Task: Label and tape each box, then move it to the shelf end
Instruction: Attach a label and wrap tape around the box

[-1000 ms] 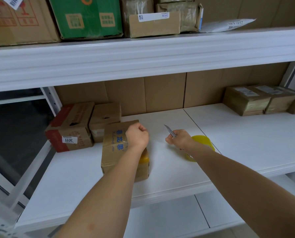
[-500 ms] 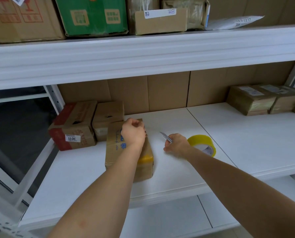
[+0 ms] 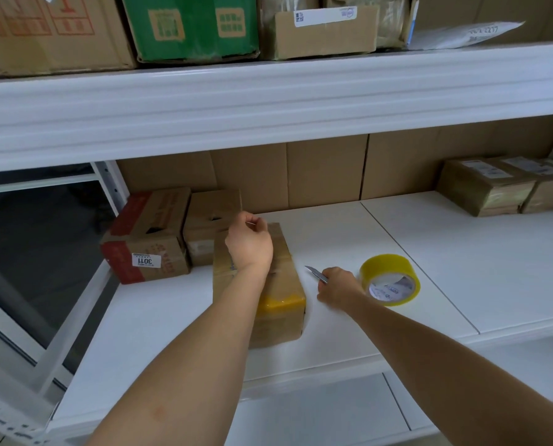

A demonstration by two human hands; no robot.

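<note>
Head view, from the left end of the white shelf [image 3: 461, 268]: a red-and-brown carton [image 3: 146, 236] with a white number sticker stands against the upright, and a plain brown carton [image 3: 212, 217] sits touching its right side. Just in front of that one lies the box being worked on [image 3: 281, 300], a brown carton with yellow tape across its near edge, well back from the shelf's front lip. The left hand [image 3: 249, 243] is over the far half of this box, fingers curled and pinching what looks like a thin strip of clear tape; I cannot tell more of it. Right of the box, the right hand [image 3: 336, 284] rests on the shelf, wrapped round a utility knife [image 3: 316, 273] whose blade points back and left. Just beside that hand lies a roll of yellow tape [image 3: 391, 280]. Far right, two taped brown parcels [image 3: 506, 188] sit against the cardboard backing.
</note>
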